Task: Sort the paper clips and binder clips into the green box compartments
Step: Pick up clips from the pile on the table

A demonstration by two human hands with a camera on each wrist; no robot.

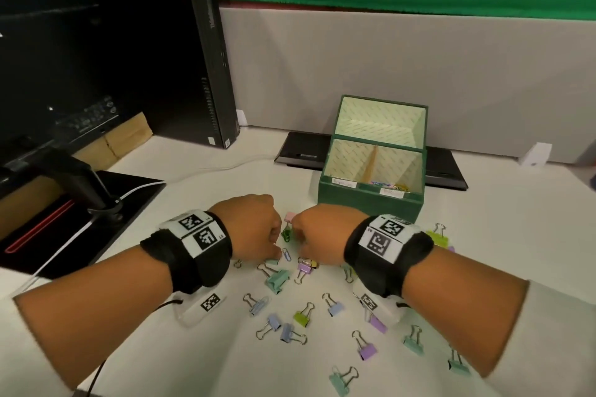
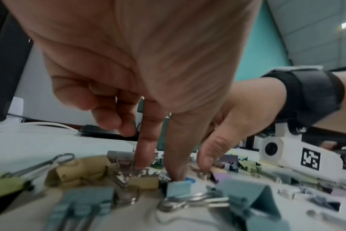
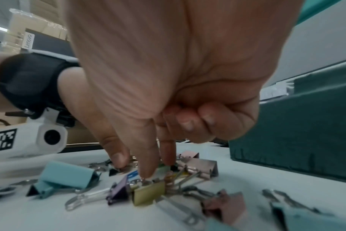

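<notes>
Currently 2 hands are down among a scatter of pastel binder clips on a white desk, knuckles nearly meeting in the head view. The left hand has its thumb and forefinger pointed straight down, tips touching the desk among small clips beside a blue paper clip, with the other fingers curled in; whether it has anything pinched I cannot tell. The right hand reaches down the same way, thumb and 2 fingers pressing into a tangle of gold and purple binder clips, the last 2 fingers tucked into the palm; a firm hold is not visible. At 1 o'clock from the hands, just beyond them, stands the green box with its lid open. Its front has 2 compartments split by a divider: the right one already holds some coloured clips, and the left one shows nothing from here. The step appears to be picking small pieces out of the pile. Next, each hand likely needs a clean pinch on 1 item, then a short lift toward 1 o'clock and a drop into the matching compartment.
</notes>
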